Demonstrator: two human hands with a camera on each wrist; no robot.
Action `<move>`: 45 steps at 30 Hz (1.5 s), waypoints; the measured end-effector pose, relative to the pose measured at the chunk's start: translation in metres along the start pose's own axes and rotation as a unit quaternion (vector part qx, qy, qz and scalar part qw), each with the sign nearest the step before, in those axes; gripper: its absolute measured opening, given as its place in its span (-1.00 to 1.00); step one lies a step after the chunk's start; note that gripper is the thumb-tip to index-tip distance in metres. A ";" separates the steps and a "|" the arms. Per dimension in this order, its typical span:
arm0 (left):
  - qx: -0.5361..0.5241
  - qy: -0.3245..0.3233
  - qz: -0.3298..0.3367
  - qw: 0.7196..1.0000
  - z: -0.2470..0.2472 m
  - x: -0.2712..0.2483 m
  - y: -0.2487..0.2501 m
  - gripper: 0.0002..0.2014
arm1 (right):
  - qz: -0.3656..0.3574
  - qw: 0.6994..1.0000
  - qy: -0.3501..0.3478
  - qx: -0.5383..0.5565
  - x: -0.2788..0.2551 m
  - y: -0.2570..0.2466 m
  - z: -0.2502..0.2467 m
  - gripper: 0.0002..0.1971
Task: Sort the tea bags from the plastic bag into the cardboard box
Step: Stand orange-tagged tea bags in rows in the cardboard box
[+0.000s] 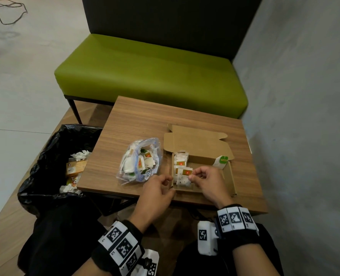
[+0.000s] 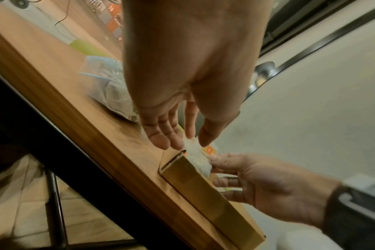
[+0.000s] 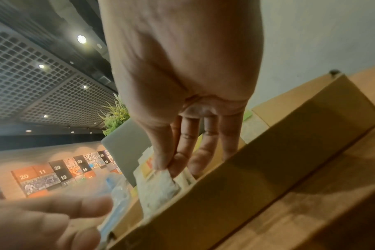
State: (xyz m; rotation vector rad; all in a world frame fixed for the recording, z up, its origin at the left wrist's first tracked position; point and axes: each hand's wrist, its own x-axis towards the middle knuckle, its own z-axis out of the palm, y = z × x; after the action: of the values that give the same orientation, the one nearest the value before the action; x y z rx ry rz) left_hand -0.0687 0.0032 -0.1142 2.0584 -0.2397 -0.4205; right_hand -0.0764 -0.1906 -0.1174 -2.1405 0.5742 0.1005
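An open cardboard box [image 1: 230,177] sits on the wooden table [image 1: 145,120], with several white tea bags [image 1: 180,159] stacked along its left side. My right hand [image 1: 192,176] pinches one orange-tagged tea bag [image 1: 183,176] between thumb and forefinger over that stack; the right wrist view shows the pinch [image 3: 167,169] on the bag [image 3: 158,186] just inside the box wall [image 3: 268,169]. My left hand [image 1: 165,183] hovers at the box's front left corner, fingers relaxed, tips close to the same tea bag [image 2: 196,155]. The clear plastic bag [image 1: 139,162] of tea bags lies left of the box.
A green-tagged tea bag [image 1: 221,161] leans in the box's far right corner. A bin with a black liner [image 1: 45,176] stands left of the table. A green bench [image 1: 151,76] is behind, and a grey wall [image 1: 304,116] runs along the right.
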 end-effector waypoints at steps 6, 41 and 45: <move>0.107 -0.028 0.031 0.993 0.004 -0.001 0.005 -0.50 | 0.037 0.991 0.068 -0.112 0.006 -0.004 0.021 -0.87; 0.237 -0.075 0.107 0.963 0.001 0.008 -0.004 -0.44 | 0.016 0.940 -0.057 -0.335 0.011 -0.013 0.033 -0.31; 0.233 -0.075 0.106 0.964 0.001 0.007 -0.005 -0.44 | 0.034 0.943 -0.050 -0.327 0.007 -0.015 0.029 -0.42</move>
State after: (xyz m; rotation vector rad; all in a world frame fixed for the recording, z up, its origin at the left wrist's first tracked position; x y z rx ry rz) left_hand -0.0629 0.0030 -0.1204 2.4262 -0.7018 -0.4159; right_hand -0.0596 -0.1634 -0.1257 -2.7352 0.6104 0.4956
